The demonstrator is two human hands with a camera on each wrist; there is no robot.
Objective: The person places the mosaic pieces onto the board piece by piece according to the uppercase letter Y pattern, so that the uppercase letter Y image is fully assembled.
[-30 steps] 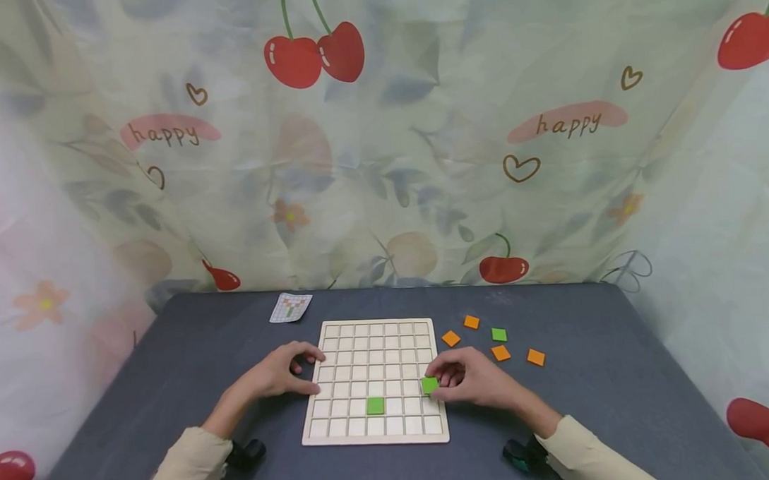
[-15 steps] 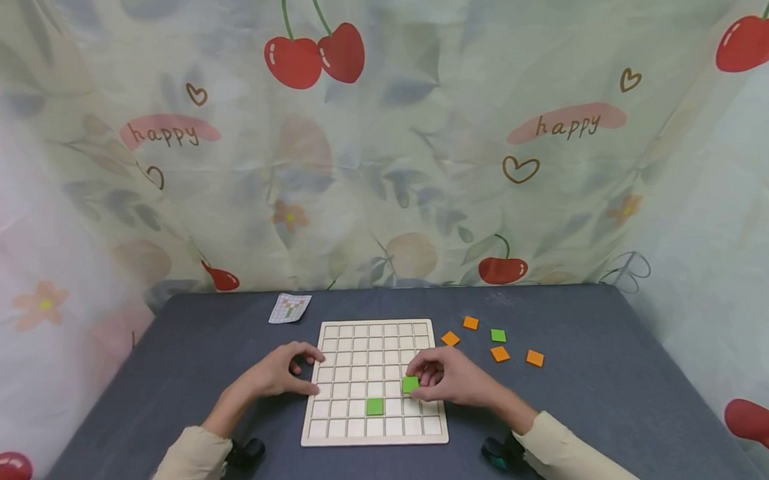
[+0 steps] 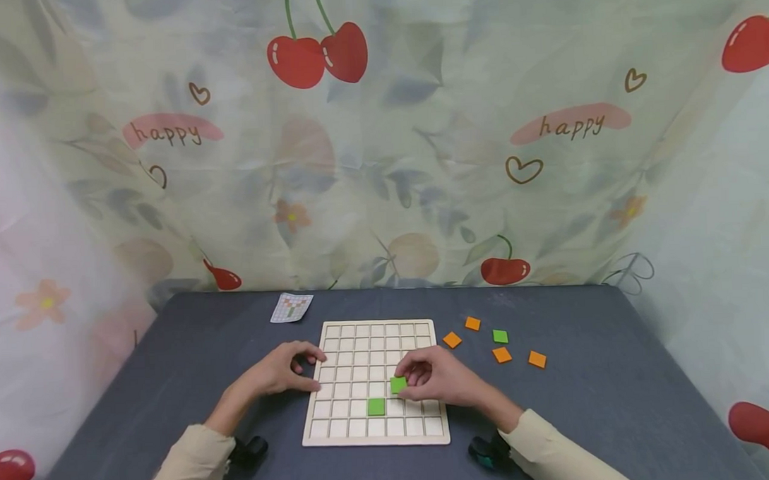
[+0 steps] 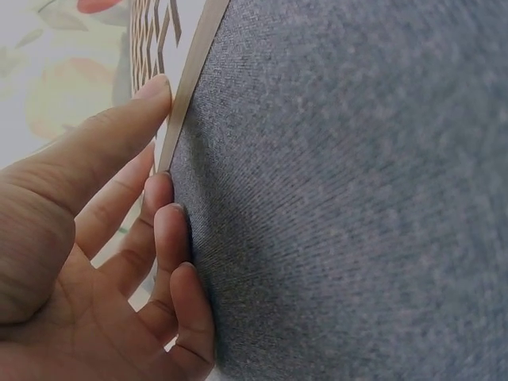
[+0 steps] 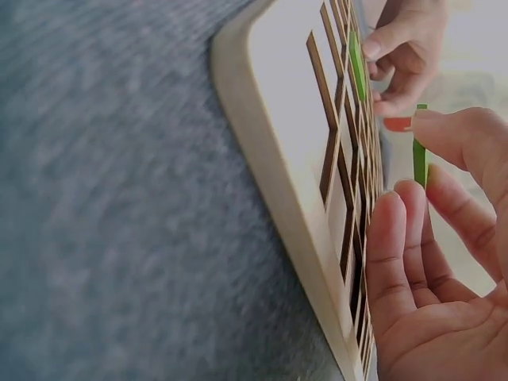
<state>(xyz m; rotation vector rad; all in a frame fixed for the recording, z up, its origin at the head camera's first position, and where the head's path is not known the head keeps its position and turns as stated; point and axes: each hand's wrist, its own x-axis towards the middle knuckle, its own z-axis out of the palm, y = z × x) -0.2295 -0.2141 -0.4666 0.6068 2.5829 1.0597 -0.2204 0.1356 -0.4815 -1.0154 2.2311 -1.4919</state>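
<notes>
A pale wooden grid board (image 3: 313, 432) lies flat on the dark table. Between thumb and fingers, my right hand (image 3: 444, 376) pinches a square green tile (image 3: 397, 386) over the board's lower right half. The right wrist view shows that tile (image 5: 420, 151) edge-on, raised above the grid. One more green tile (image 3: 375, 407) sits in a cell near the front, left of the pinched tile. My left hand (image 3: 281, 371) rests at the board's left edge with thumb and fingers spread apart; in the left wrist view the thumb (image 4: 131, 119) touches the rim.
Right of the board lie several loose orange tiles (image 3: 501, 354) and a green tile (image 3: 500, 336). A small printed card (image 3: 291, 307) with a coloured grid pattern lies behind the board to the left. A patterned curtain (image 3: 382, 162) hangs at the table's back edge.
My right hand has carried the pinched green tile leftward, from the board's right edge to over its inner cells. The left hand stays at the left edge.
</notes>
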